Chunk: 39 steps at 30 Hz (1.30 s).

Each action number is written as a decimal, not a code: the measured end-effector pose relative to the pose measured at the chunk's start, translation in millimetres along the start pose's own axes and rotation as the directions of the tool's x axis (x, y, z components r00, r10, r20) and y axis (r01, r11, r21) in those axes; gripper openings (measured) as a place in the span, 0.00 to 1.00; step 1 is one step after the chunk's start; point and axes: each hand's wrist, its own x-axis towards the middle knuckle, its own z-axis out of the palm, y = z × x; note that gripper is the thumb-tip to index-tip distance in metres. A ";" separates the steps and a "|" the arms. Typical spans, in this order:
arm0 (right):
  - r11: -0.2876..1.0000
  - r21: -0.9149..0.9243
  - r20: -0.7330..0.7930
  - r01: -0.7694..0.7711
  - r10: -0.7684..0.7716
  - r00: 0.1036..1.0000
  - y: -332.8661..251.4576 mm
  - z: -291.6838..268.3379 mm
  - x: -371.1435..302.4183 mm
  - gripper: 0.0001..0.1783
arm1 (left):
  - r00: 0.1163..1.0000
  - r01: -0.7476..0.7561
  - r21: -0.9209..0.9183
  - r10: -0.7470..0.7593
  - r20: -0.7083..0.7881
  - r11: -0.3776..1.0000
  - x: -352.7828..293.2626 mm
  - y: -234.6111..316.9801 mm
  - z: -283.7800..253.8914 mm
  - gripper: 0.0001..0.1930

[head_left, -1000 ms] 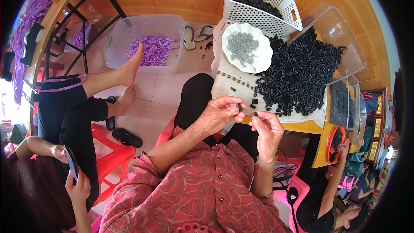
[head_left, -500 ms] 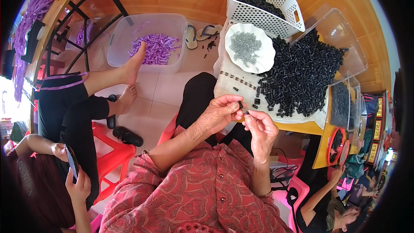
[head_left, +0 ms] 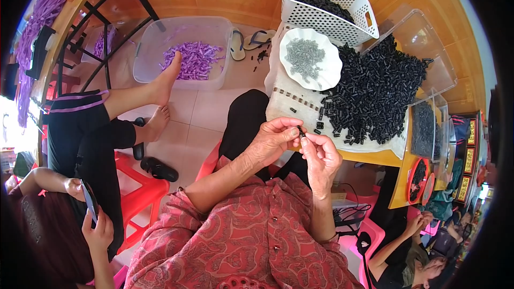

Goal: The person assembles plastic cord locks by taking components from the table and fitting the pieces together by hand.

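Observation:
A small black plastic piece is pinched between the thumb and fingers of my left hand, just off the table's near edge. My right hand meets it there, thumb and forefinger pressed together at the piece's lower end; whatever tiny thing lies between those tips is too small to make out. Just beyond, a few loose black pieces lie on a pale cloth. To their right spreads a big heap of similar black pieces. A scalloped white plate holds many tiny clear-grey parts.
Behind the plate stands a white perforated basket with black pieces inside. Clear bins border the heap. Floor left: a clear tub of purple pieces, slippers, a red stool. A seated person holding a phone is at left; others sit lower right.
My right hand has moved slightly up and left, bringing its fingertips against the black piece in my left hand. At lower right, another person's hands have dropped away from the red tray.

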 end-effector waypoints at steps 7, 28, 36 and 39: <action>0.999 -0.006 -0.003 0.046 -0.046 0.999 3.0 1.9 0.9 0.07 | 1.000 -0.017 0.041 0.017 -0.004 0.999 -0.1 0.4 1.0 0.11; 0.993 0.036 -0.008 -0.109 0.110 0.994 -19.1 4.3 5.4 0.05 | 0.999 -0.050 0.114 0.051 -0.008 0.992 -2.7 6.3 9.9 0.11; 0.965 0.135 0.099 -0.227 0.215 0.972 -15.7 -3.6 12.2 0.08 | 0.997 -0.073 0.111 0.074 -0.010 0.991 -1.9 7.5 8.1 0.11; 0.950 0.175 0.105 -0.259 0.243 0.964 -16.3 -1.9 13.3 0.07 | 0.997 -0.080 0.083 0.081 -0.001 0.993 -1.6 7.2 6.7 0.11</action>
